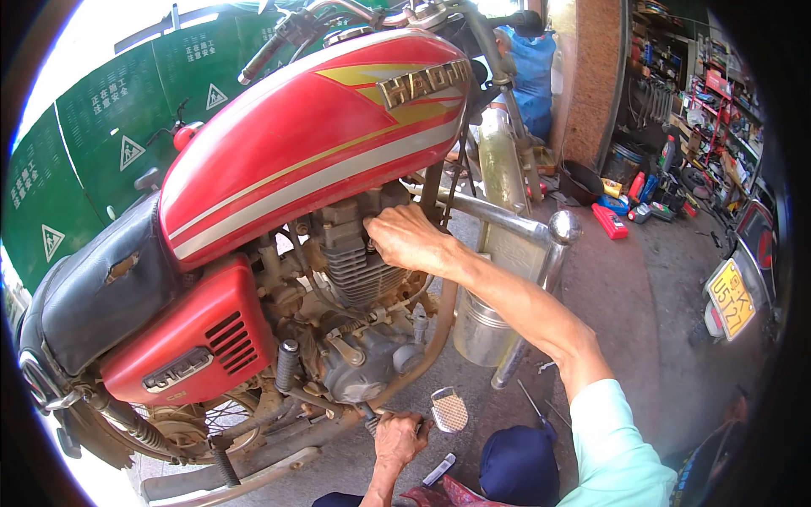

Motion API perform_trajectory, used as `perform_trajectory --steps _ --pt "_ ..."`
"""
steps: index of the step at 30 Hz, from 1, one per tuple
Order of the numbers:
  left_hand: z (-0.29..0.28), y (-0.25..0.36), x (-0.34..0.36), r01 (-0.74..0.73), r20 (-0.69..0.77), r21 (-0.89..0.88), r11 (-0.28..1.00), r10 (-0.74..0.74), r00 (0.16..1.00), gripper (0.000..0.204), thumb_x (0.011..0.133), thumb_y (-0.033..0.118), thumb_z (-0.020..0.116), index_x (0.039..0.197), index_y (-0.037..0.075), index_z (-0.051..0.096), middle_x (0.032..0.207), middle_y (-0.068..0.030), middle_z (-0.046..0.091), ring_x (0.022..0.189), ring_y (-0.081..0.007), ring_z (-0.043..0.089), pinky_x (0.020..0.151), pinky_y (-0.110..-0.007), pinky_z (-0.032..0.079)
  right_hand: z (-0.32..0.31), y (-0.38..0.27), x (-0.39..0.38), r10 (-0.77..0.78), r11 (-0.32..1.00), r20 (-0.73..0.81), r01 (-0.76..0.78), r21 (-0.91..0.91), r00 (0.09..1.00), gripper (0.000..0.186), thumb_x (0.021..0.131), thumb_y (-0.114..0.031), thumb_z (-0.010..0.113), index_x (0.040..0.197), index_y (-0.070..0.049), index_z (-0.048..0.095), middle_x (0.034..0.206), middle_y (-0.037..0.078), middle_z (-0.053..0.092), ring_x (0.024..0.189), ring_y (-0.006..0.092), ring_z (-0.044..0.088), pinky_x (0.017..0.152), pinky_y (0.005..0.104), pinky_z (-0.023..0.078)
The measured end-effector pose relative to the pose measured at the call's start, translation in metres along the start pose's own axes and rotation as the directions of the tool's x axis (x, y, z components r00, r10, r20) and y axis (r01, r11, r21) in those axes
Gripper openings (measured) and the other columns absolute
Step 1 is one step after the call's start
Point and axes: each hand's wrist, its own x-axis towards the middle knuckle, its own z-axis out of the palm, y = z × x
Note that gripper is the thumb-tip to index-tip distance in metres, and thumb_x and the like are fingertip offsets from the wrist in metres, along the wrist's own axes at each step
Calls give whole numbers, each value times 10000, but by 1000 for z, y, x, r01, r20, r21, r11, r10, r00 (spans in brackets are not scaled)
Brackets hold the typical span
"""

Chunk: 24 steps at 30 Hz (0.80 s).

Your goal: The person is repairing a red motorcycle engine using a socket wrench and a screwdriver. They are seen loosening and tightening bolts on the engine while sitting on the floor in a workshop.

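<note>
A red motorcycle point(312, 144) stands in front of me, its engine side facing my hands. My right hand point(410, 238) is up at the finned engine cylinder point(351, 269), just beneath the fuel tank. Its fingers are curled in against the cylinder head; whatever they pinch is hidden. Lower down, my left hand point(399, 438) is closed beside a rubber footrest point(370, 416), with something dark at its fingers that I cannot make out. Close to its right is a pedal plate point(449, 410) with a textured face. The grey engine cover point(359, 367) lies between the two hands.
A chrome crash bar point(541, 262) with a ball end juts out right of the engine. On the ground lie a screwdriver point(532, 401) and a small pale item point(438, 469). Bottles, a basin point(581, 182) and crowded shelves fill the right; green panels point(127, 135) stand behind.
</note>
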Motion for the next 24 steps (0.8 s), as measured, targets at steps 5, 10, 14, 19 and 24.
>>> perform_trajectory --steps 5,10,14,19,24 --pt "0 0 0 13 -6 -12 1000 -13 1000 215 766 285 711 745 72 700 715 -108 657 707 -320 632 699 -417 492 -4 1 1 47 996 164 -35 -78 985 120 745 -43 623 687 56 584 610 252 567 594 396 618 497 447 458" --pt "-1 1 0 3 -12 5 1000 -3 1000 224 767 292 711 742 70 697 705 -108 651 705 -319 632 696 -417 492 -4 0 -4 50 999 42 -50 -18 998 106 731 -36 625 667 44 597 615 247 574 602 389 623 497 432 457" --pt "0 0 0 -4 -25 6 1000 5 1000 226 769 294 709 741 71 697 695 -106 645 706 -316 631 701 -420 490 -2 2 -3 31 999 91 -27 -37 995 143 751 -65 640 643 25 615 612 248 572 606 388 626 502 435 458" --pt "0 0 0 -5 -16 6 1000 5 1000 223 769 296 708 739 75 696 699 -107 646 706 -319 628 705 -419 488 -2 1 2 59 995 151 -47 -83 987 162 773 -86 652 670 35 622 616 245 581 616 386 632 518 452 463" --pt "-1 0 0 4 -4 13 1000 -4 1000 219 768 292 707 743 75 697 704 -103 649 713 -320 626 705 -417 488 -2 0 0 86 995 78 -82 -59 993 205 786 -106 652 650 43 622 610 239 588 620 393 633 523 460 472"
